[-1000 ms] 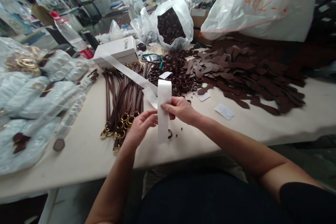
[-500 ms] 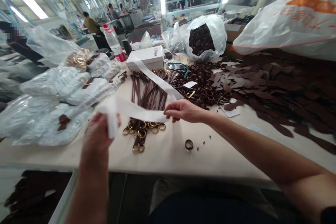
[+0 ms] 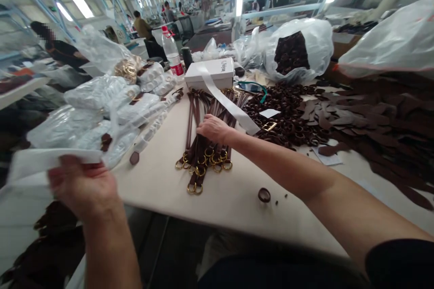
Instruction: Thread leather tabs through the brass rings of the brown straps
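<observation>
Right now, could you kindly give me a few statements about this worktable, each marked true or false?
1. The left hand holds a white strip. True.
2. A white band lies across the white box. True.
3. The right hand rests on the white box. False: it is at the brown straps.
4. The metal rings on the straps are silver. False: they are gold-coloured.
5. The bottle has a red cap. True.

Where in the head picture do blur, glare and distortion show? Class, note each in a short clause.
Head view: left hand and the white band in it, blurred; head view: right hand at the brown straps, clearer; head view: ceiling lamp, washed out to white; head view: clear bags, glossy highlights; head view: brown pieces towards the right edge, stretched-looking and soft.
</observation>
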Available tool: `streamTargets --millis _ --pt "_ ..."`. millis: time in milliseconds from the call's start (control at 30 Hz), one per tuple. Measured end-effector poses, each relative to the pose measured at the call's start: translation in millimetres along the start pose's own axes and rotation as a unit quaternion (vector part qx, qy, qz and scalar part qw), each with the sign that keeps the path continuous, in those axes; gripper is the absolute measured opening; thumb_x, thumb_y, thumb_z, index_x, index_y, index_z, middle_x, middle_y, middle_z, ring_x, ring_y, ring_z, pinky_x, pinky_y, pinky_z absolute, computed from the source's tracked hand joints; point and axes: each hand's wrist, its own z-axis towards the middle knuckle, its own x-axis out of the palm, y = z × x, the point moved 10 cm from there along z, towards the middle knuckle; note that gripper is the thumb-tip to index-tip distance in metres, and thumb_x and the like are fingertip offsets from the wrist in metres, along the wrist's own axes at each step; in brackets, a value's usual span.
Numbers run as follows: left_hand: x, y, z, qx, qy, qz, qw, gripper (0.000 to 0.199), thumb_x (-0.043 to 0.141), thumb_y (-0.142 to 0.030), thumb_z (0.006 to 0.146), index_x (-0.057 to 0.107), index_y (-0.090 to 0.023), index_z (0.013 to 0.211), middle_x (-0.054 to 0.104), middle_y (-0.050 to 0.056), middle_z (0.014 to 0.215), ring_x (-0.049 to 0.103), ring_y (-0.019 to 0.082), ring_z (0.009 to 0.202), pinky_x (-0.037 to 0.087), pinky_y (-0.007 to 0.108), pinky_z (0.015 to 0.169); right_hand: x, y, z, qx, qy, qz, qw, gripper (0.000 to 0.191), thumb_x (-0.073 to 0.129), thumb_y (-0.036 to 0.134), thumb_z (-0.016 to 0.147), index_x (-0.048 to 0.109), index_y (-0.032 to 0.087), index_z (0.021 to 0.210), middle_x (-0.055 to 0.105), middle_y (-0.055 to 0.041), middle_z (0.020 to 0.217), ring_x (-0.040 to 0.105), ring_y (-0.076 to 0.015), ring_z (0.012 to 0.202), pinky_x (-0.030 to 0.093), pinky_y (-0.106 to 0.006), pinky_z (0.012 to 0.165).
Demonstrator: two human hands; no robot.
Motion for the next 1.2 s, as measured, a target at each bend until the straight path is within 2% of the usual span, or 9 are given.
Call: streamTargets --millis 33,100,233,333,500,633,833,1000,1200 --pt "-14.3 8 -11 0.021 -0.065 -0.040 0.997 0.041 0.080 -0.041 0.070 0.060 -0.031 0.104 0.072 -0.008 0.100 0.068 0.020 0.104 0.062 0.030 0.075 -3 2 -1 -0.011 -0.009 -0.001 1.000 0.018 0.054 0.010 0.097 0.071 0.013 0.097 0.071 -0.0087 0.095 0.062 -0.0197 0.089 0.033 -0.035 0.089" --pt "-17.6 44 -32 -0.042 -0.074 -0.087 0.993 0.032 0.081 -0.033 0.071 0.061 -0.028 0.096 0.073 -0.007 0.098 0.069 0.016 0.098 0.060 0.025 0.076 -11 5 -7 -0.027 -0.039 0.018 0.999 0.019 0.052 0.016 0.100 0.070 0.016 0.105 0.070 -0.0073 0.099 0.061 -0.0194 0.091 0.035 -0.033 0.087" --pt "-3.7 107 -70 -0.191 -0.041 -0.132 0.972 0.016 0.070 -0.039 0.084 0.063 -0.025 0.089 0.074 -0.004 0.088 0.071 0.015 0.093 0.059 0.033 0.087 -30 15 -31 -0.056 -0.097 0.127 0.986 0.021 0.052 0.030 0.102 0.069 0.019 0.108 0.069 -0.0044 0.096 0.061 -0.0167 0.084 0.036 -0.027 0.072" --pt "4.7 127 -93 -0.272 -0.089 -0.177 0.942 0.008 0.064 -0.029 0.089 0.065 -0.021 0.088 0.074 0.001 0.087 0.071 0.015 0.095 0.057 0.031 0.089 -37 30 -49 -0.057 -0.093 0.195 0.975 0.030 0.048 0.038 0.103 0.067 0.019 0.090 0.066 -0.0014 0.080 0.054 -0.0126 0.068 0.030 -0.025 0.061" --pt "21.6 130 -114 -0.340 -0.178 -0.273 0.882 0.016 0.053 -0.020 0.095 0.065 -0.016 0.085 0.072 0.001 0.077 0.070 0.011 0.074 0.057 0.024 0.081 -41 51 -61 -0.032 -0.040 0.248 0.967 0.048 0.039 0.043 0.102 0.047 0.016 0.063 0.045 0.0009 0.058 0.033 -0.0093 0.052 0.020 -0.027 0.055" --pt "32.2 127 -113 -0.366 -0.170 -0.308 0.861 0.025 0.044 -0.017 0.099 0.065 -0.012 0.085 0.071 0.003 0.076 0.069 0.011 0.071 0.057 0.021 0.075 -36 47 -65 -0.011 -0.024 0.238 0.971 0.046 0.040 0.042 0.098 0.042 0.016 0.060 0.042 0.0005 0.057 0.030 -0.0092 0.052 0.018 -0.028 0.055" --pt "13.9 105 -90 -0.247 -0.204 -0.313 0.894 0.020 0.049 -0.022 0.099 0.065 -0.017 0.087 0.071 -0.001 0.078 0.071 0.011 0.074 0.055 0.017 0.064 -41 44 -84 -0.028 -0.054 0.275 0.960 0.045 0.038 0.042 0.100 0.048 0.016 0.064 0.047 0.0005 0.059 0.039 -0.0083 0.052 0.022 -0.026 0.055" --pt "38.2 116 -110 -0.371 -0.197 -0.349 0.838 0.027 0.044 -0.019 0.101 0.064 -0.013 0.084 0.071 0.001 0.072 0.070 0.010 0.069 0.056 0.017 0.064 -52 64 -90 -0.066 -0.076 0.279 0.955 0.043 0.039 0.039 0.100 0.050 0.016 0.066 0.050 0.0001 0.061 0.040 -0.0087 0.053 0.022 -0.026 0.055" --pt "55.9 105 -122 -0.413 -0.182 -0.396 0.800 0.024 0.045 -0.020 0.101 0.063 -0.011 0.089 0.072 0.003 0.074 0.071 0.010 0.069 0.057 0.016 0.064 -50 79 -91 -0.084 -0.093 0.255 0.959 0.043 0.042 0.036 0.100 0.045 0.016 0.063 0.047 0.0014 0.060 0.034 -0.0087 0.052 0.020 -0.028 0.056"
